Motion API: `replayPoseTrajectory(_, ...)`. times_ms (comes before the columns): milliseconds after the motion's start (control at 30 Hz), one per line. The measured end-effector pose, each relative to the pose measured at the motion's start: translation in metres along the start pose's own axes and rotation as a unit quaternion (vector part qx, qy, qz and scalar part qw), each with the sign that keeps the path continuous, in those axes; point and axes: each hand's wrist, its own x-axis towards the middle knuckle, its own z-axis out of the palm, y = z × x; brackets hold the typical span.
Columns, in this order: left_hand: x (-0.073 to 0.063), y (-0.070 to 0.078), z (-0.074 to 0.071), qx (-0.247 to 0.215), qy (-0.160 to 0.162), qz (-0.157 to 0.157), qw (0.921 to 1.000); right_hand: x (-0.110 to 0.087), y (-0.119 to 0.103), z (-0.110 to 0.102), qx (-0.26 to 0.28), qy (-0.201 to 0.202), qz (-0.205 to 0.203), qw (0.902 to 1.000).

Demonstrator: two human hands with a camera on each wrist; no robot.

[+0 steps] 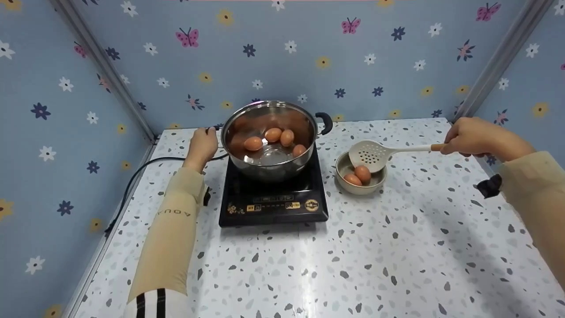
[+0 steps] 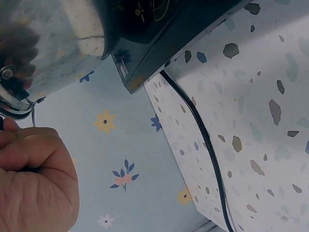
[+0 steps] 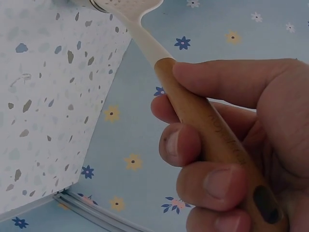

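Note:
A steel pot (image 1: 270,173) holds several brown eggs (image 1: 273,134) and stands on a black induction cooker (image 1: 273,216). My left hand (image 1: 202,146) grips the pot's left handle, which is mostly hidden by the fingers. In the left wrist view that hand (image 2: 38,176) is curled beside the pot's wall. A white slotted skimmer (image 1: 412,149) with a wooden handle (image 3: 207,123) is held in my right hand (image 1: 479,138), fingers wrapped round the wood. Its perforated head is tilted in a small beige bowl (image 1: 361,190), beside two brown eggs (image 1: 362,174).
A black power cord (image 1: 145,164) runs left from the cooker over the table's edge. The pot's free black handle (image 1: 325,123) sticks out towards the bowl. Flower-patterned walls (image 1: 282,57) enclose the speckled white table (image 1: 375,256) at the back and sides.

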Motion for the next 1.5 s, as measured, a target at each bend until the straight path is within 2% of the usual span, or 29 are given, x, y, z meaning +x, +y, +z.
replayPoseTrajectory(133,0.001,0.001,-0.001,0.003,-0.004,-0.003,1.0,-0.002,0.003,-0.006,0.007,0.009,0.003,0.9999)
replayPoseTrajectory(400,-0.001,0.002,-0.002,0.0,-0.015,-0.013,0.9998,-0.008,0.006,-0.02,0.062,0.004,0.01,0.998)
replayPoseTrajectory(600,-0.001,0.001,-0.002,0.0,-0.011,-0.012,0.9999,-0.01,0.002,-0.029,0.071,0.013,0.006,0.9974)
replayPoseTrajectory(1000,0.0,0.0,0.001,-0.004,0.0,-0.007,1.0,-0.012,-0.024,-0.044,0.08,0.034,0.006,0.9962)
replayPoseTrajectory(1500,0.0,0.001,0.0,-0.005,-0.005,-0.009,0.9999,-0.007,-0.072,-0.058,0.091,0.036,-0.009,0.9951)
